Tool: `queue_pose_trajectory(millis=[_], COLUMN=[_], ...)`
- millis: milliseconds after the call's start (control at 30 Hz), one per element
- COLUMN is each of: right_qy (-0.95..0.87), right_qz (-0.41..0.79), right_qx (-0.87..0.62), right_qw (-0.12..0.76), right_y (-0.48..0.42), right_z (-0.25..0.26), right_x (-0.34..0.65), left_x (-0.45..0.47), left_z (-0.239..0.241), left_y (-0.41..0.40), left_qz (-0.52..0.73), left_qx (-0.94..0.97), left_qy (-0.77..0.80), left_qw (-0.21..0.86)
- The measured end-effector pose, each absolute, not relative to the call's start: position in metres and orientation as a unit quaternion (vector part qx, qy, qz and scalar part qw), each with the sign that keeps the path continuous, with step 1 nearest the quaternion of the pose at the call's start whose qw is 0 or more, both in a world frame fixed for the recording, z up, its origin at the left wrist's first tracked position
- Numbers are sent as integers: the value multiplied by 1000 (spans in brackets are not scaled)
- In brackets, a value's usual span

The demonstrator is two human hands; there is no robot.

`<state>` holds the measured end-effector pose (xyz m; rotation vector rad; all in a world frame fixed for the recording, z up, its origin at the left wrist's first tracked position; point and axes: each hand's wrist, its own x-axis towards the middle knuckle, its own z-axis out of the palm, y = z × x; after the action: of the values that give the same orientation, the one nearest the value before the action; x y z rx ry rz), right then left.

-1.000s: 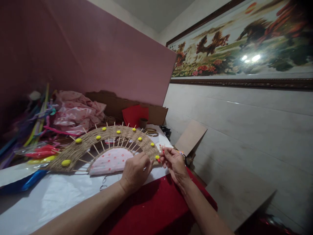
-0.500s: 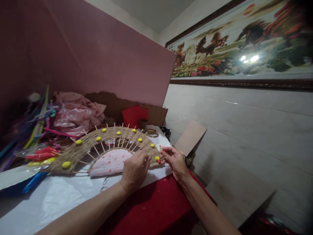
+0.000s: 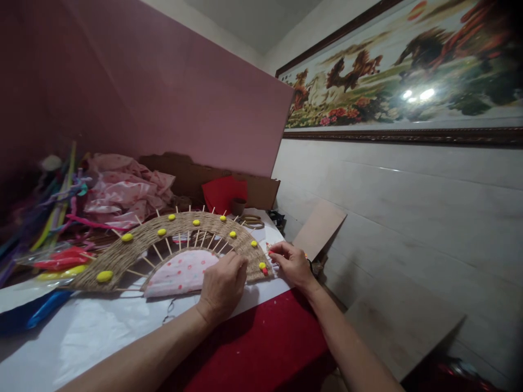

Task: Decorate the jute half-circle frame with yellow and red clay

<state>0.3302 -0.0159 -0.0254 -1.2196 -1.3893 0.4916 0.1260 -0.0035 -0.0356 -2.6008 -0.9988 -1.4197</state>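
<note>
woven arch (image 3: 171,239) with yellow beads lies mid-frame on white paper (image 3: 102,326), skewers sticking out. left hand (image 3: 223,286) rests flat on its lower right end, fingers loosely curled, gripping nothing visible. right hand (image 3: 292,264) pinches near a red bead (image 3: 265,270) at the arch tip; what it grips, cannot tell. pink cloth (image 3: 122,188) and cardboard (image 3: 204,179) behind.
</note>
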Motion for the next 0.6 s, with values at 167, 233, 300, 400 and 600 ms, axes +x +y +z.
queue_pose_trajectory(millis=[167, 233, 300, 400, 600], right_qy=[-668, -668, -666, -670, -685], right_qz=[104, 117, 128, 130, 120], right_qx=[-519, -526, -532, -533, -550], right_qw=[523, 513, 507, 500, 462], right_y=[-24, -24, -25, -28, -30], right_z=[-24, -24, -25, -25, -25], right_x=[335, 336, 336, 336, 337], left_x=[128, 129, 130, 131, 131], left_z=[-37, -38, -39, -39, -40], left_y=[-3, -2, -1, 0, 1], left_qz=[-443, -432, -414, -379, -343], left_qx=[-833, -833, -839, -855, -866], left_qy=[-330, -341, -347, -344, -351], left_qw=[37, 54, 67, 85, 100])
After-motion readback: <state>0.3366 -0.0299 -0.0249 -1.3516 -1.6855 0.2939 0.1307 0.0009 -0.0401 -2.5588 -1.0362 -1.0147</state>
